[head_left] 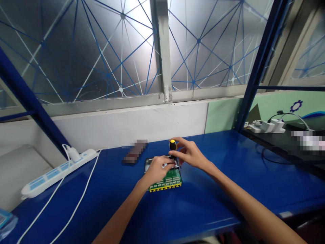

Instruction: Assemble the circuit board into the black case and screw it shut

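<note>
A green circuit board (172,177) with a yellow toothed strip along its near edge lies on the blue table. Behind it, and partly under my hands, is a dark-rimmed tray or case part (148,164). My right hand (189,152) grips a screwdriver (173,145) with a black and yellow handle, held upright over the board's far right part. Close to the screwdriver's lower end, my left hand (159,167) reaches over the board with its fingertips drawn together. Whatever those fingertips hold, if anything, is too small to make out. The screwdriver's tip is hidden.
A white power strip (61,173) with a plug and white cables lies on the left of the blue table (213,210). A blurred dark object (135,152) sits behind the board. Chargers (273,126) and black cables are at the far right. Blue frame posts flank the table.
</note>
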Demonstrator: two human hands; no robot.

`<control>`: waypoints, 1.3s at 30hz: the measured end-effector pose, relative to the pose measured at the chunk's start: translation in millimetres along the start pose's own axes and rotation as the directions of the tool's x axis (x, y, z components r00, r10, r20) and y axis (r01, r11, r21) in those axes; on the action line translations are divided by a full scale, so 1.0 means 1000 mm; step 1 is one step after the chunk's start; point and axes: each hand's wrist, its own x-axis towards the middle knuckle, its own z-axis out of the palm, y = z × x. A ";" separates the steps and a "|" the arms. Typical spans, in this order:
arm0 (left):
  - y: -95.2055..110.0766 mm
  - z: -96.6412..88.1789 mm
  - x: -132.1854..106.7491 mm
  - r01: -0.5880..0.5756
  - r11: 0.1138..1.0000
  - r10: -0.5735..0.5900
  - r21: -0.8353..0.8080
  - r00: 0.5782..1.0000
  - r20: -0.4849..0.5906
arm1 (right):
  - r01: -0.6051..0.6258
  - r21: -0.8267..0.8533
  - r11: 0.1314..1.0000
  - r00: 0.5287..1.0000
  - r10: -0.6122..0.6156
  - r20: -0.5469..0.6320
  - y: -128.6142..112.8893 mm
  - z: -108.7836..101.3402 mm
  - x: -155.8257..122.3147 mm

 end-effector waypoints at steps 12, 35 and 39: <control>-0.002 0.002 -0.001 0.023 0.996 -0.016 0.081 0.996 -0.091 | 0.077 -0.096 0.992 0.997 -0.078 -0.010 0.005 0.017 -0.003; 0.000 0.001 -0.001 -0.052 0.996 0.050 -0.068 0.998 -0.039 | 0.054 -0.107 0.993 0.997 -0.059 -0.049 0.010 0.020 -0.003; 0.001 0.000 -0.001 -0.050 0.993 0.048 -0.104 0.999 -0.020 | 0.047 -0.101 0.994 0.997 -0.052 -0.052 0.010 0.020 -0.003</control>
